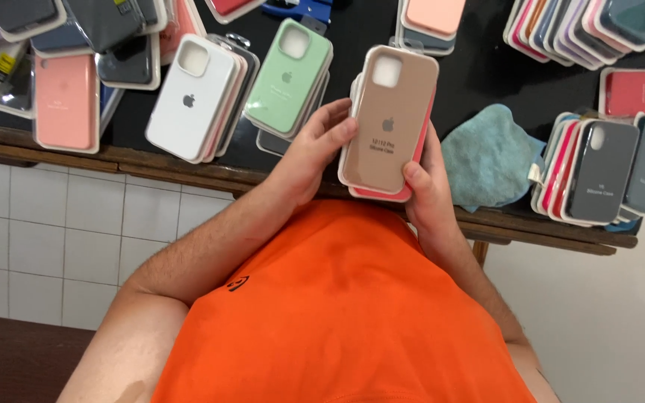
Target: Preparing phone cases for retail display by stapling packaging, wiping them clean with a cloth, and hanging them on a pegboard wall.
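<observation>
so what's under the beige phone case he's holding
Under the beige case a red case's edge shows; the rest is covered. Both hands hold the stack.

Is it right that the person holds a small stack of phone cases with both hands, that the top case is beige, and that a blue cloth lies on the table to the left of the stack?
Not quite. The head view shows the blue cloth to the right of the stack of phone cases, not to the left. The rest is right: the left hand and right hand hold it, and the top case is beige.
</observation>
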